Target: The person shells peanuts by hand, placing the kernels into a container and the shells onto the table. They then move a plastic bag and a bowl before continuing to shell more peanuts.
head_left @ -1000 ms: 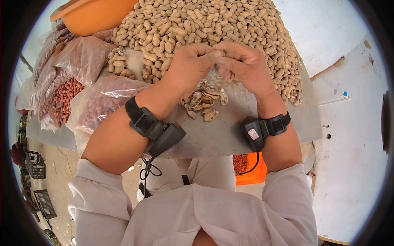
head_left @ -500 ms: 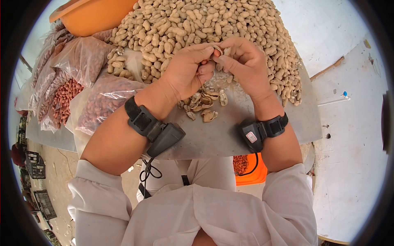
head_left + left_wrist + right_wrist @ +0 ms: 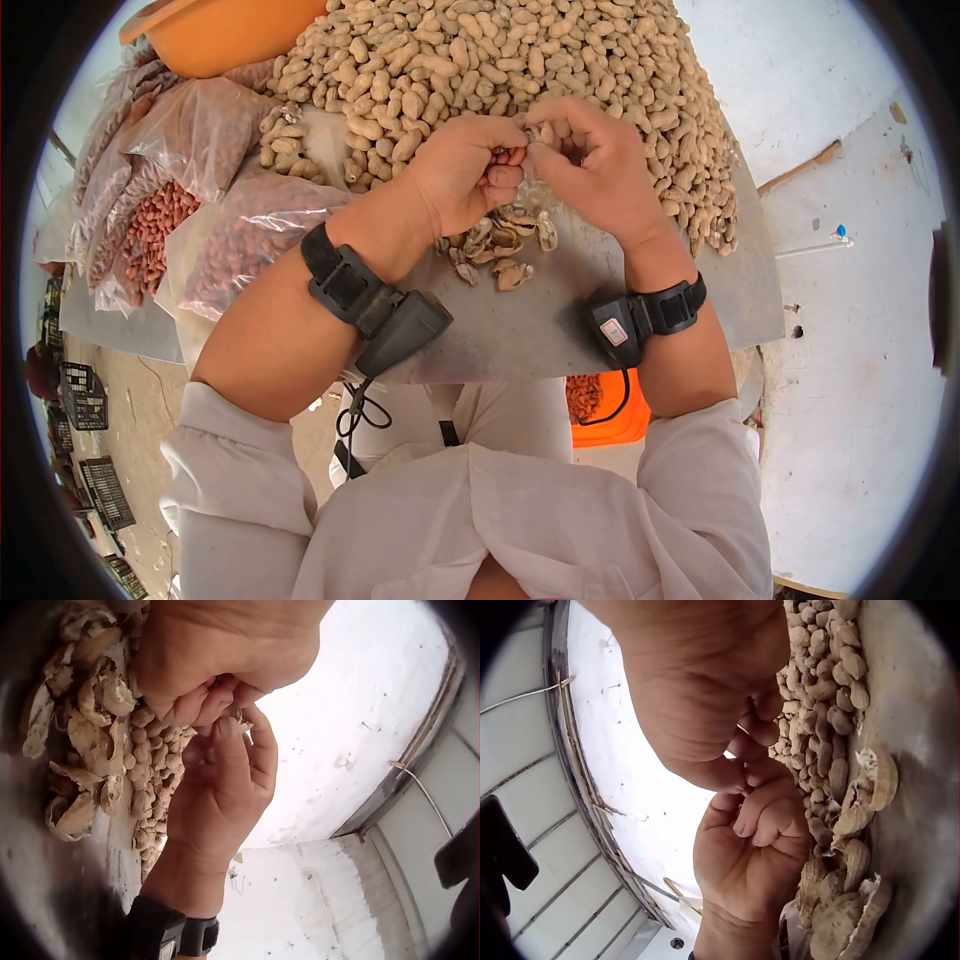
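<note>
My left hand (image 3: 450,175) curls its fingers round red peanut kernels (image 3: 508,157), which show between the fingers. Against it, fingertips nearly meeting, my right hand (image 3: 600,175) pinches a peanut shell (image 3: 545,132) between thumb and fingers. In the left wrist view a torn bit of this shell (image 3: 238,724) sticks out above the right thumb. The right wrist view has the left hand (image 3: 754,847) palm up with bent fingers, under the right hand (image 3: 705,697). Below both hands, broken empty shells (image 3: 495,245) lie in a small heap on the metal tabletop (image 3: 540,330).
A large pile of unshelled peanuts (image 3: 480,60) covers the back of the table. Clear plastic bags (image 3: 240,250) of red kernels lie at the left, beneath an orange basin (image 3: 240,35). An orange container (image 3: 615,425) with kernels stands below the table's front edge.
Both hands pinched together at first; then a shell opened with a red kernel showing. Now kernels sit in the left hand's curled fingers and the shell is in the right.
</note>
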`<state>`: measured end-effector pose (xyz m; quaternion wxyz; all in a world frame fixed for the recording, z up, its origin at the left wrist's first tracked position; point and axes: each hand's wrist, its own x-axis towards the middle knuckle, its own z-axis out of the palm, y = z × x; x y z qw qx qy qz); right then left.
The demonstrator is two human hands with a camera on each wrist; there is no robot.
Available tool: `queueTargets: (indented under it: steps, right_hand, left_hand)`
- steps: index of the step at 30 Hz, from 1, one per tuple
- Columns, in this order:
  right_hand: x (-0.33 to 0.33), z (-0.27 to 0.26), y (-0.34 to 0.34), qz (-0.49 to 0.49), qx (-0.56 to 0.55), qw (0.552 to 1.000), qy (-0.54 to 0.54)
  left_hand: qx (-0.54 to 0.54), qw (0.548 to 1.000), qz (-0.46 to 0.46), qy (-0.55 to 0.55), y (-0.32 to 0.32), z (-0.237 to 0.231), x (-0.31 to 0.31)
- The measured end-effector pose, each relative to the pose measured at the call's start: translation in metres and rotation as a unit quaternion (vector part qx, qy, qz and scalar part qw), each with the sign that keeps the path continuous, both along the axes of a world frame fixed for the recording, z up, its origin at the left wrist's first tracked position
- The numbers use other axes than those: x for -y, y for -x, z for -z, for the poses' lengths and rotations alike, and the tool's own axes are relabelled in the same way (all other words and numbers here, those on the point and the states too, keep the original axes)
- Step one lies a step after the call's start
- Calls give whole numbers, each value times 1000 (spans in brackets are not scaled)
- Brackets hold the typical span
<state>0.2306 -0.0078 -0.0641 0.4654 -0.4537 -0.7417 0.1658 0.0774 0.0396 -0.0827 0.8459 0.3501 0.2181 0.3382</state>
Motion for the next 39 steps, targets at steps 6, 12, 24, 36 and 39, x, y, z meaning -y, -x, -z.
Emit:
queueTargets:
  steps: [6, 12, 24, 36, 39]
  right_hand:
    - [-5, -2, -16, -89, -78, 984, 134]
    - [2, -16, -17, -128, 25, 957, 258]
    - [-8, -4, -38, -3, 158, 971, 182]
    - [-6, 2, -36, 107, 377, 912, 124]
    - [-6, 0, -33, 89, 378, 912, 129]
  left_hand:
    - [-4, 997, -73, -28, 2, -4, -2]
    - [-55, 994, -45, -80, 6, -2, -3]
    - [12, 983, -155, -102, 9, -1, -12]
    - [-6, 979, -158, -126, 12, -2, -14]
    - [-12, 980, -150, -128, 12, -4, -13]
